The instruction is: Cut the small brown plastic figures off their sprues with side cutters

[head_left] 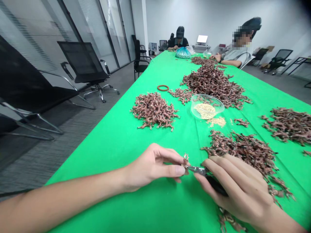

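Between the thumb and fingers of my left hand (pixel 155 166) is a small brown figurine (pixel 186 159) with pale, spiky tips; most of it is hidden by the fingertips. My right hand (pixel 239 184) is wrapped round needle-nose pliers (pixel 197 170) with dark handles. The jaws point left and meet the figurine at my left fingertips; whether they grip it I cannot tell. Under and behind my right hand lies a heap of similar brown figurines (pixel 243 147). Another pile of figurines (pixel 155 110) lies beyond my left hand.
A clear plastic bowl (pixel 220 109) holds small beige pieces, with some spilled pieces (pixel 217 121) beside it. Past it rises a large figurine heap (pixel 213 82). A brown ring (pixel 163 88) lies on the green cloth (pixel 116 149). Two people (pixel 236 53) sit farther along; chairs (pixel 84 63) stand left.
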The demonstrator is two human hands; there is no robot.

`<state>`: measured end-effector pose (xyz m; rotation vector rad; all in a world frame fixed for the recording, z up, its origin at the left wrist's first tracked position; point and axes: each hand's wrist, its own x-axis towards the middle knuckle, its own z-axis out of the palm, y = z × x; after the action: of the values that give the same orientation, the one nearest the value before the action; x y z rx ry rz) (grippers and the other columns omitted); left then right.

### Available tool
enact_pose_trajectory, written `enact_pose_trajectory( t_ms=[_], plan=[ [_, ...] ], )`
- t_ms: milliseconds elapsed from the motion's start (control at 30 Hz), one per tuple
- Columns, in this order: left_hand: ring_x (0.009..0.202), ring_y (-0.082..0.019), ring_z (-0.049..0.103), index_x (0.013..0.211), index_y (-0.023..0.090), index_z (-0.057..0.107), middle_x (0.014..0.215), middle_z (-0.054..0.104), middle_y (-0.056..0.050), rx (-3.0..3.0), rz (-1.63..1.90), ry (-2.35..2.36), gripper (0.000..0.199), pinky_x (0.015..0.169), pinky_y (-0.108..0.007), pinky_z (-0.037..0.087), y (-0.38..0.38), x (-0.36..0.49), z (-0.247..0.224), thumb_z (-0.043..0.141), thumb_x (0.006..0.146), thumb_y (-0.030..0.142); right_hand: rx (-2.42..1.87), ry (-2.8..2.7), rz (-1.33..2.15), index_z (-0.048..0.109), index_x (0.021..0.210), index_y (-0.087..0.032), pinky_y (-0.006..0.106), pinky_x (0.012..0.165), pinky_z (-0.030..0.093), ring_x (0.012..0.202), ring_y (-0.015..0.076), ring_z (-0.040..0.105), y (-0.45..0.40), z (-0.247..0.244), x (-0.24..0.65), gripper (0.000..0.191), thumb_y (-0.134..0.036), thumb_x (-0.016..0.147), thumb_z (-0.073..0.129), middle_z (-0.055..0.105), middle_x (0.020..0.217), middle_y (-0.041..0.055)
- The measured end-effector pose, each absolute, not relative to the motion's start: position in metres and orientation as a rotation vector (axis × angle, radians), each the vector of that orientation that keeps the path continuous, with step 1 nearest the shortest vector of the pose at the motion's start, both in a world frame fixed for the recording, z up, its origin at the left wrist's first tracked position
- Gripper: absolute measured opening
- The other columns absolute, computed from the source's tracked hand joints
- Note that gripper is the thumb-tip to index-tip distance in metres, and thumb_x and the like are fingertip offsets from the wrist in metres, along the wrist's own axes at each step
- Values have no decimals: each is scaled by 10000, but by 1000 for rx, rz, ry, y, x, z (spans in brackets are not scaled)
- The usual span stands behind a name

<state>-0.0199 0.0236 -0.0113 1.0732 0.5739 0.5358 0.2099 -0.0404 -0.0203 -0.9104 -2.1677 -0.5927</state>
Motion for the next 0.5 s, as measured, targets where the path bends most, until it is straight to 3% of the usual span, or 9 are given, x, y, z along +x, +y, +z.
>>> enact_pose_trajectory(
  t_ms=[500],
  plan=[
    [768, -145, 643, 877, 99, 768, 879, 674, -71, 1068, 514, 556, 98, 665, -249, 576, 23, -21, -11, 732, 799, 147, -897, -2167, -640, 684, 954, -32, 361, 709, 525, 760, 215, 617, -42, -23, 211, 335, -203, 710, 835, 699, 803, 128]
  ],
)
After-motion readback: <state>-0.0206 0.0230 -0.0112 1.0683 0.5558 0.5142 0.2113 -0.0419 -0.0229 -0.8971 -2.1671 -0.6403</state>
